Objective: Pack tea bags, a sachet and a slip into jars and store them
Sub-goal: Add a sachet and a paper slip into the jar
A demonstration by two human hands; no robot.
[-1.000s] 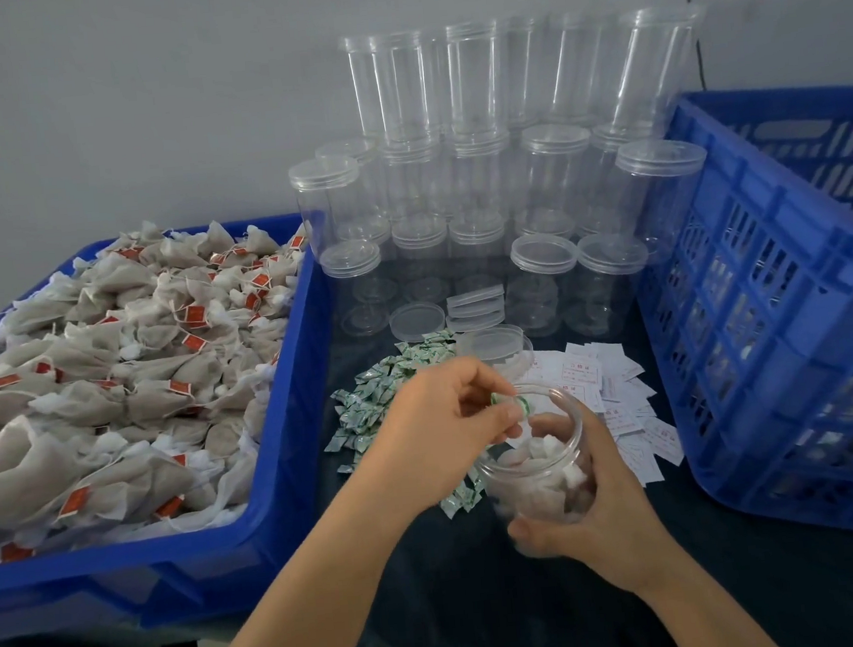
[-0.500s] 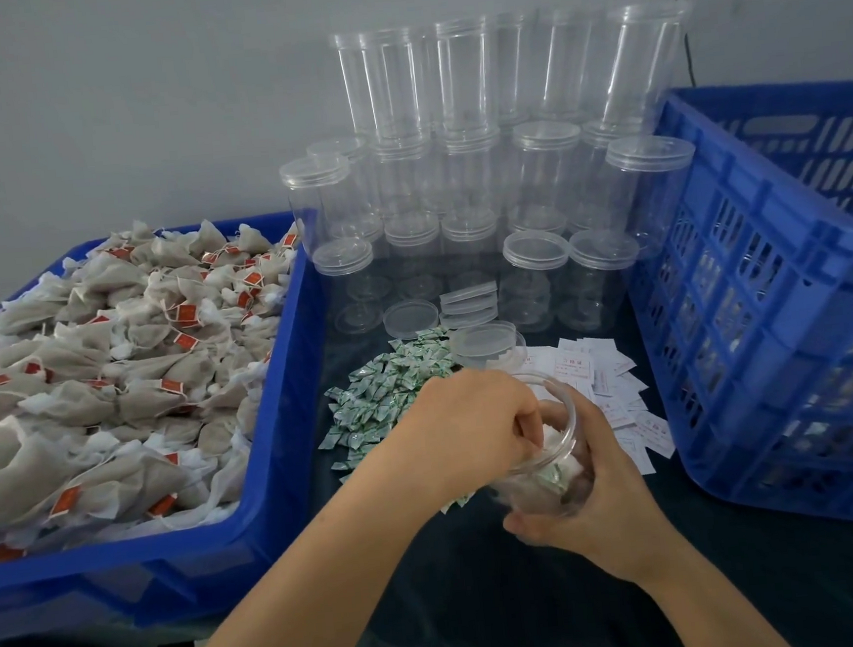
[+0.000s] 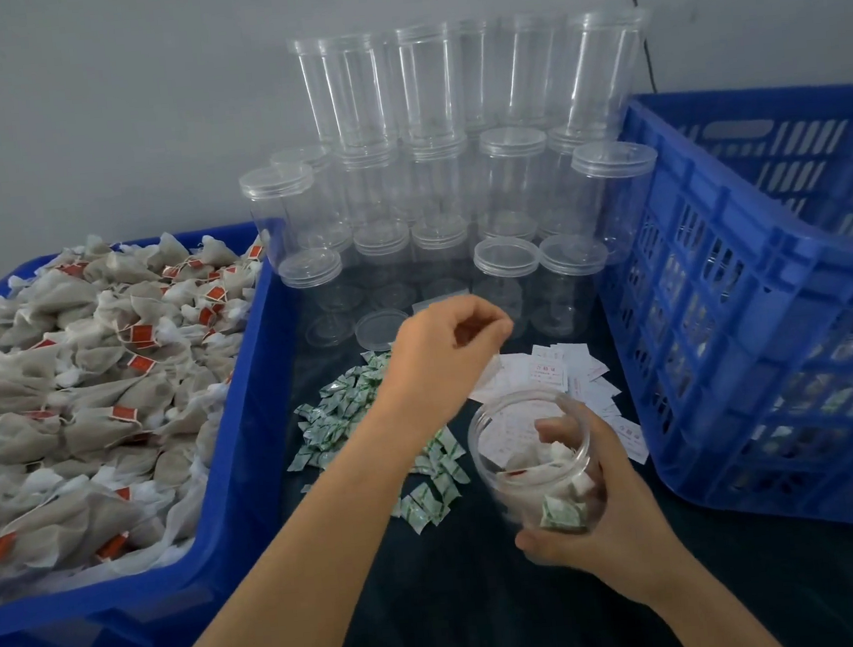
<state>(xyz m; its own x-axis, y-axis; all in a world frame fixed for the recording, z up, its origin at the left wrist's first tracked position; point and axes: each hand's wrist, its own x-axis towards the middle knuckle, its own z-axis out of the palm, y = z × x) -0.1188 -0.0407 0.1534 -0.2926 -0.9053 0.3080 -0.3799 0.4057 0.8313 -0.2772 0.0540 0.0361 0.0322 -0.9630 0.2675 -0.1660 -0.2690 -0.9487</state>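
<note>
Jar (image 3: 534,461) sits lower right of centre, tilted toward the camera so its open mouth is easy to reach — right hand (image 3: 603,506) wraps its fingers around it. Tea bags and a green sachet (image 3: 559,513) are inside, maybe a slip too. Left hand (image 3: 445,355) hovers over the slips (image 3: 562,370), fingers curled — can't tell if it's pinching anything.

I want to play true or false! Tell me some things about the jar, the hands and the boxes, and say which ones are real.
1. The right hand holds the open jar. True.
2. The jar is empty. False: tea bags and a green sachet are inside.
3. The left hand is inside the jar. False: it is above the paper slips.
4. The tea bags fill the left blue crate. True.
5. The green sachets lie in the right crate. False: the sachet pile is on the table.
</note>
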